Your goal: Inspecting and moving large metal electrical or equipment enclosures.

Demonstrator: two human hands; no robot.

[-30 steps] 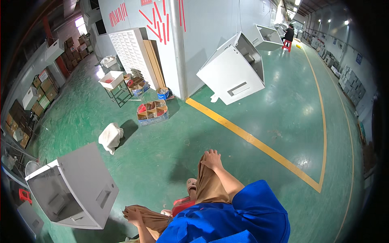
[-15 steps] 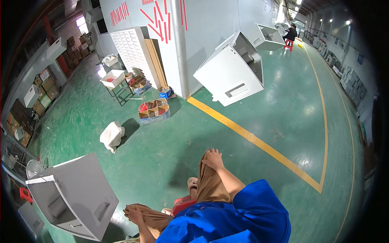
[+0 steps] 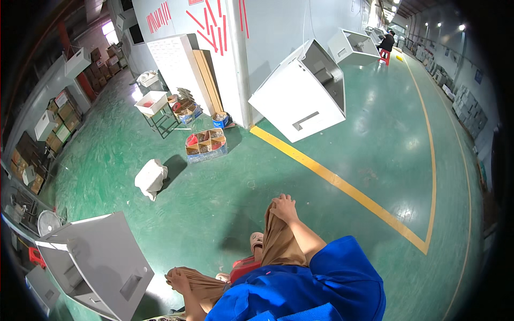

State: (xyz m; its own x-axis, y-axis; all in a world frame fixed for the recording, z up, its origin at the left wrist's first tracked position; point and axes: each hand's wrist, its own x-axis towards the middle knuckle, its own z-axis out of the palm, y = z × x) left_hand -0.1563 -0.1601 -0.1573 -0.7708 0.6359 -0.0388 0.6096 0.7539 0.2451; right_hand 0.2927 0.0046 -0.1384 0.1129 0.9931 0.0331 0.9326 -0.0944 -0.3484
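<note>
- Clearly, the right hand (image 3: 285, 208) lay open on the brown trousers (image 3: 281, 241), its fingers spread over the knee, forearm (image 3: 305, 241) slanting back to a blue sleeve (image 3: 345, 263).
- The left hand (image 3: 178, 280) draped unclenched, fingers bent, over the other trouser knee.

Around six o'clock the trousers (image 3: 282, 232) are brown, the shirt (image 3: 342, 283) blue. The floor (image 3: 219, 187) is green, its line (image 3: 333, 180) at four yellow. The cabinet (image 3: 107, 257) at eight is grey; at eleven, red strips (image 3: 220, 41) pattern the pale wall (image 3: 179, 29).
</note>
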